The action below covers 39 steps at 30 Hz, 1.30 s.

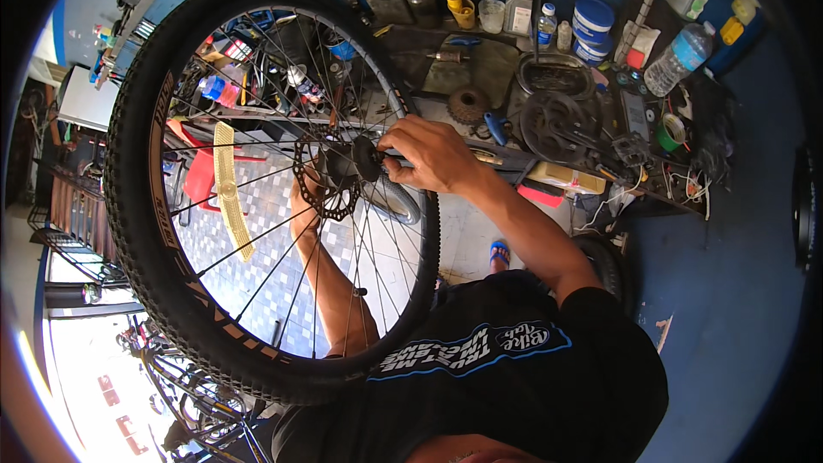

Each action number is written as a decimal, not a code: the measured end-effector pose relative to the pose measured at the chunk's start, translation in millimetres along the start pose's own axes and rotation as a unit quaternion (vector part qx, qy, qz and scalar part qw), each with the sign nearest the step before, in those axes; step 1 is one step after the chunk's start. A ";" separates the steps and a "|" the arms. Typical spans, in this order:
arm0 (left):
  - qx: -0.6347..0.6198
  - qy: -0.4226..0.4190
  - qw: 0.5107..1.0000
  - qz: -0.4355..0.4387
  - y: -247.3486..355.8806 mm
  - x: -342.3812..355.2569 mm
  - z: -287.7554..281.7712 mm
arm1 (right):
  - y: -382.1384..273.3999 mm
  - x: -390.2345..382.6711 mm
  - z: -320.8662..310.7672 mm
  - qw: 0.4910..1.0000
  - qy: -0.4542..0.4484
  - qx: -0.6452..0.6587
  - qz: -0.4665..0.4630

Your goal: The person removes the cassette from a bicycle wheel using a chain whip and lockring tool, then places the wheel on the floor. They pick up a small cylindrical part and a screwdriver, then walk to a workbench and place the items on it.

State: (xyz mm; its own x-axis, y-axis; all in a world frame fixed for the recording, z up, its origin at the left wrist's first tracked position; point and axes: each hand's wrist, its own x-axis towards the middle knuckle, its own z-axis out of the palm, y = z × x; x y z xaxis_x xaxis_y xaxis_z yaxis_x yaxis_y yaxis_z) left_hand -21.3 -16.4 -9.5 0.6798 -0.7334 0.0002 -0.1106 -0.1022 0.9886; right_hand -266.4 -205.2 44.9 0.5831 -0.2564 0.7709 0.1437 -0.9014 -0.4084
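Head view, knobbly rubber tyre (129, 180), perforated rotor (338, 208), thin spokes (270, 274)

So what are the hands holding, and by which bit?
A black-tyred, wire-spoked bicycle wheel, by its round black hub end in the right hand; the left hand is too hidden to tell.

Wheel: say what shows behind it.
Behind it show the left hand, a red chair and checkered floor. The brake disc hides part of that hand; whatever is behind the tyre cannot be seen.
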 end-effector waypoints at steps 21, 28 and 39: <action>-0.072 -0.064 0.994 0.043 -11.7 -0.7 -11.2 | -5.2 -1.5 5.6 1.000 0.018 -0.010 -0.019; -0.073 -0.079 0.993 0.047 2.4 -13.7 -10.6 | -12.6 -8.7 11.4 0.995 0.031 0.075 0.051; -0.048 -0.066 0.994 0.065 -5.1 -15.2 -16.8 | -41.5 -20.0 27.8 0.915 0.061 0.254 0.307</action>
State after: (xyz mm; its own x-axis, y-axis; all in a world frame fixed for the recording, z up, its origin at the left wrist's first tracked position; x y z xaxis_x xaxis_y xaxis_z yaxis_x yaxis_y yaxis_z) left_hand -18.9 6.5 -12.0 0.5615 -0.8193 0.1162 -0.1183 0.0595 0.9912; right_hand -261.8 -153.0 32.9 0.5891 -0.7253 0.3562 0.1905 -0.3038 -0.9335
